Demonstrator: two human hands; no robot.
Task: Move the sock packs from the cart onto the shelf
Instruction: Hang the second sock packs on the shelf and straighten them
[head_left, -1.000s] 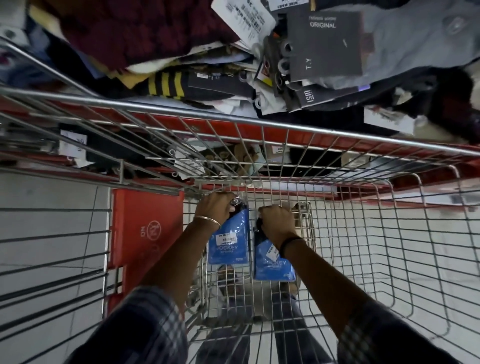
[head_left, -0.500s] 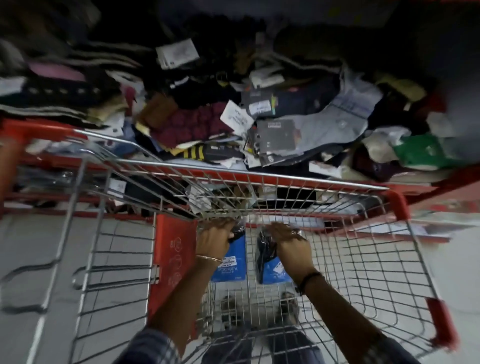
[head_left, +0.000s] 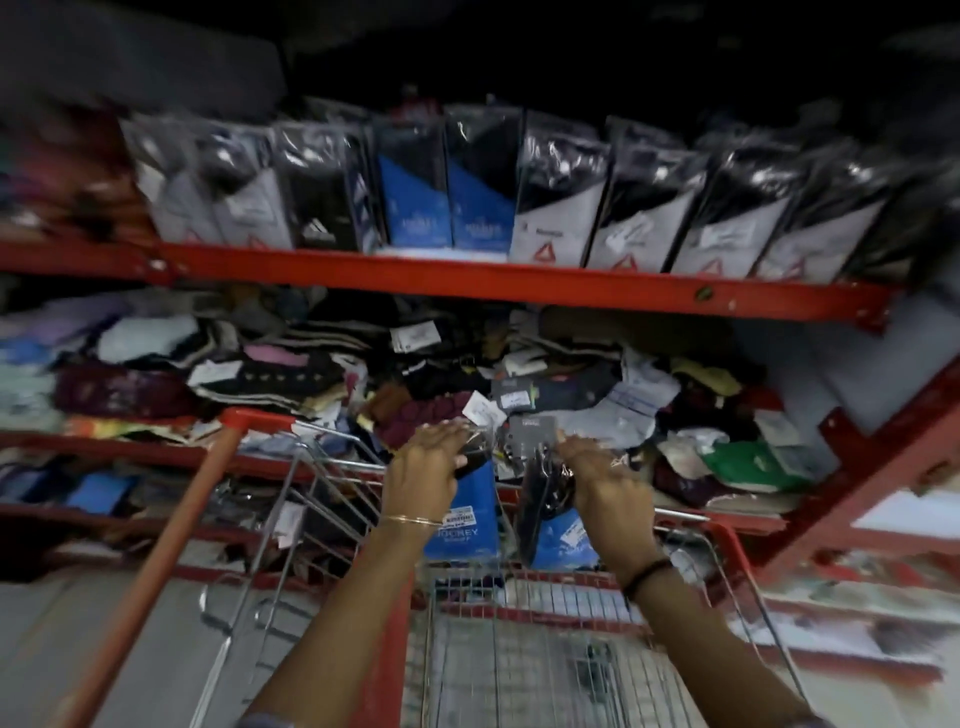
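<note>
Now both hands have risen above the cart (head_left: 545, 644): the left hand (head_left: 423, 475) grips one blue sock pack (head_left: 462, 525), the right hand (head_left: 610, 486) another (head_left: 558, 535), before the newly visible upper shelf (head_left: 467, 278).

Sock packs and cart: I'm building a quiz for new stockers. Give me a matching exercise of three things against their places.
Things:
1. blue pack
2. dark pack
3. standing packs

Places:
A. upper shelf, upright in a row
B. held in left hand, above the cart
C. held in right hand

Pairs: 1-B, 2-C, 3-A
</note>
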